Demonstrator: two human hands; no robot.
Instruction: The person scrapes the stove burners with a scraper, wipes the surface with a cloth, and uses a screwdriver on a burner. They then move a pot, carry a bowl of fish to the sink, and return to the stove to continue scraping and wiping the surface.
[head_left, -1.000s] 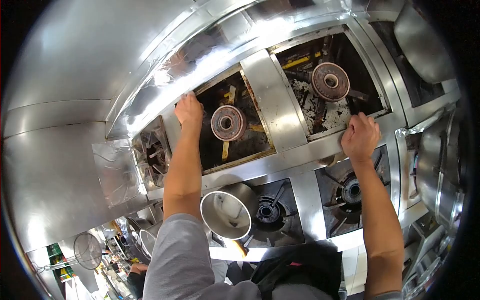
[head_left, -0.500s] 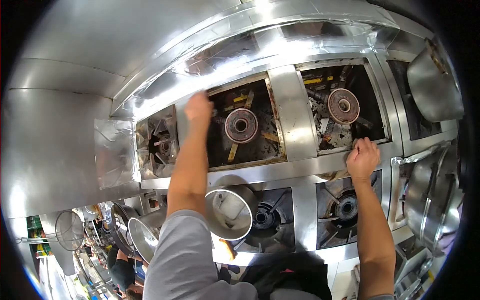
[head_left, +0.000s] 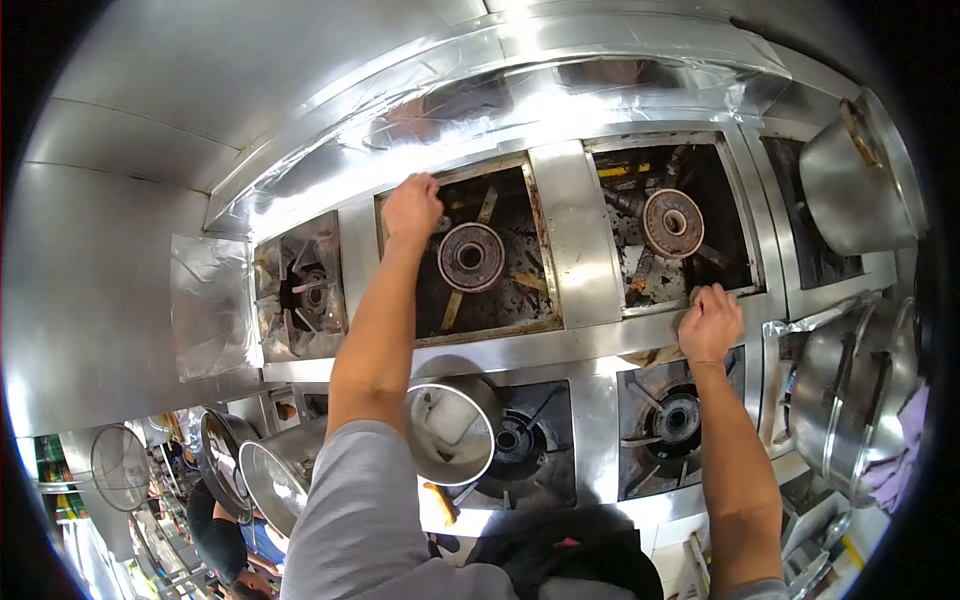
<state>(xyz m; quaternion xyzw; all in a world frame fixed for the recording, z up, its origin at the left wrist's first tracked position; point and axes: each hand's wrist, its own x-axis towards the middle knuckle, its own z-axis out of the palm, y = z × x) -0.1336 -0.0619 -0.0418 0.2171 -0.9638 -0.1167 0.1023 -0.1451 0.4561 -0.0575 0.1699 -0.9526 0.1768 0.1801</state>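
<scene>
My left hand (head_left: pixel 412 208) is closed at the back left corner of a square burner well (head_left: pixel 550 318). Anything inside its fingers is hidden. Just right of that hand sits a round, rusty burner (head_left: pixel 471 257) on the dark, dirty floor of the well. My right hand (head_left: pixel 712 322) rests as a loose fist on the steel front edge of the second well, below another rusty ring burner (head_left: pixel 672 224). Close to my body, an aluminium pot (head_left: pixel 488 405) holds cloudy liquid and a whitish piece, perhaps a pad or cloth.
Small burners with grates (head_left: pixel 678 415) line the front. A second metal pot (head_left: pixel 268 480) and a wire strainer (head_left: pixel 118 467) are at left. A large pot (head_left: pixel 860 185) and stacked steel bowls (head_left: pixel 850 400) stand at right. Another person (head_left: pixel 215 535) is at lower left.
My left hand, blurred before, has come slightly right and down at the well's corner. My right hand stays at the front edge. The whole view has shifted a little.
</scene>
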